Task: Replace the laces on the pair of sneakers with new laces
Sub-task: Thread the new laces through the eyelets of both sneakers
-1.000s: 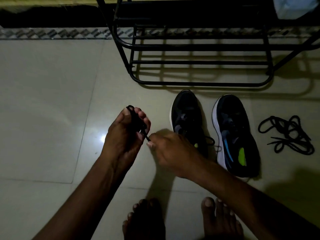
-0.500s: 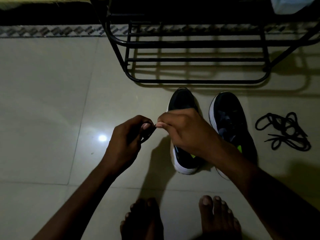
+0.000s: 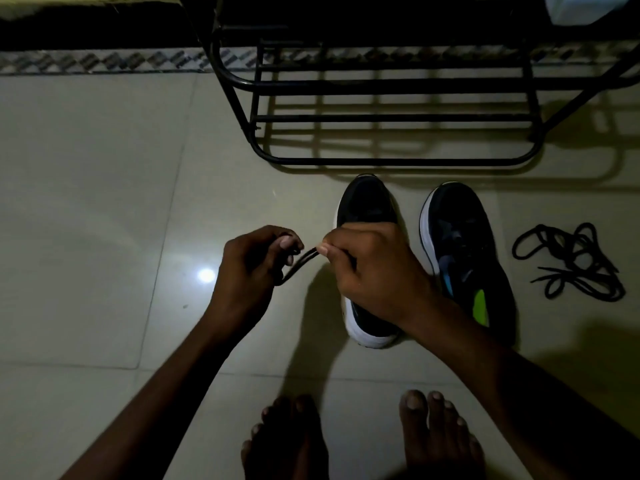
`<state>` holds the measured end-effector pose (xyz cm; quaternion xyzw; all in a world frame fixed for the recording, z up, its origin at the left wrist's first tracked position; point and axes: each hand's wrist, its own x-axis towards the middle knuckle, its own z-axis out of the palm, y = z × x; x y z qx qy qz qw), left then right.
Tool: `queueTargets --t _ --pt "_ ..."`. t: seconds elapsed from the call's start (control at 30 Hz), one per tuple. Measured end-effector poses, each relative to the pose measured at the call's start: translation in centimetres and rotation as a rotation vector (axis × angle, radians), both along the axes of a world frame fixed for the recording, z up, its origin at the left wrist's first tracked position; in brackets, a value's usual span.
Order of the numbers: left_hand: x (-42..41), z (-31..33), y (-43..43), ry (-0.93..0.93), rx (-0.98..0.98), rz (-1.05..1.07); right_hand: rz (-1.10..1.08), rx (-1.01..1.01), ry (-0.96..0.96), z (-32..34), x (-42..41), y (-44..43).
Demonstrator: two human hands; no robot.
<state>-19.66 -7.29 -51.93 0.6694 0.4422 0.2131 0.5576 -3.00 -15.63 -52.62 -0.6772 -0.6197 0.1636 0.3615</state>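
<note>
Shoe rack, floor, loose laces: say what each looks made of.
Shoe rack: probably metal tubing with a black painted finish; thin, bent round bars. Floor: glazed tile, glossy; it shows a light reflection and grout lines. Loose laces: likely woven fabric cord, matte black; limp, tangled loops.

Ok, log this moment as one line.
left hand: grips thin black shoelace | right hand: pinches its strands | black white-soled sneakers: on tiled floor | tangled black laces: right of sneakers

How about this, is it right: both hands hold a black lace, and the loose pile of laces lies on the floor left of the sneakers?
Not quite. The head view shows the pile of laces lying right of the sneakers, not left. The left hand and right hand do hold a black lace.
</note>
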Motion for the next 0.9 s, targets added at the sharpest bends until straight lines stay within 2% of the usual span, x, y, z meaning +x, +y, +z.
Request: queueTargets --t 0.07,0.13,0.27,0.4,0.47,0.5,0.57,0.63,0.73,0.83,0.9 --pt "-0.3 -0.3 0.4 -0.052 -0.057 0.153 0.010 -0.059 -0.021 0.1 0.0 -0.2" --pt "-0.7 -0.4 0.6 -0.085 -0.105 0.214 -0.041 -0.080 -0.076 0.4 0.1 -0.4" --pt "-1.1 -0.2 0.7 -0.015 0.005 0.203 -0.286 -0.159 -0.314 1.0 1.0 -0.5" --pt "-1.2 0.6 0.3 -0.043 0.097 0.192 -0.314 -0.311 -0.470 1.4 1.2 0.2" --pt "-1.0 1.4 -0.2 -0.075 0.118 0.155 -0.285 -0.289 -0.465 1.4 1.0 0.2" --pt "-0.9 1.8 -0.4 -0.084 0.140 0.131 -0.251 -0.237 -0.400 1.5 0.8 0.2" --pt "-0.7 2.4 -0.8 -0.087 0.199 0.092 -0.154 -0.165 -0.106 1.5 0.5 0.4" --pt "-0.5 3.0 -1.0 -0.096 0.233 0.069 0.013 -0.228 0.244 1.3 -0.1 1.2" --pt "-0.2 3.9 -1.3 -0.109 0.225 0.081 0.244 -0.287 0.627 0.4 -1.4 2.2" --pt "-0.1 4.5 -1.1 -0.068 0.176 0.121 0.311 -0.341 0.842 0.4 -1.9 2.1" --pt "-0.2 5.0 -0.8 -0.116 0.051 0.177 0.269 -0.339 0.826 -0.1 -2.3 1.4"
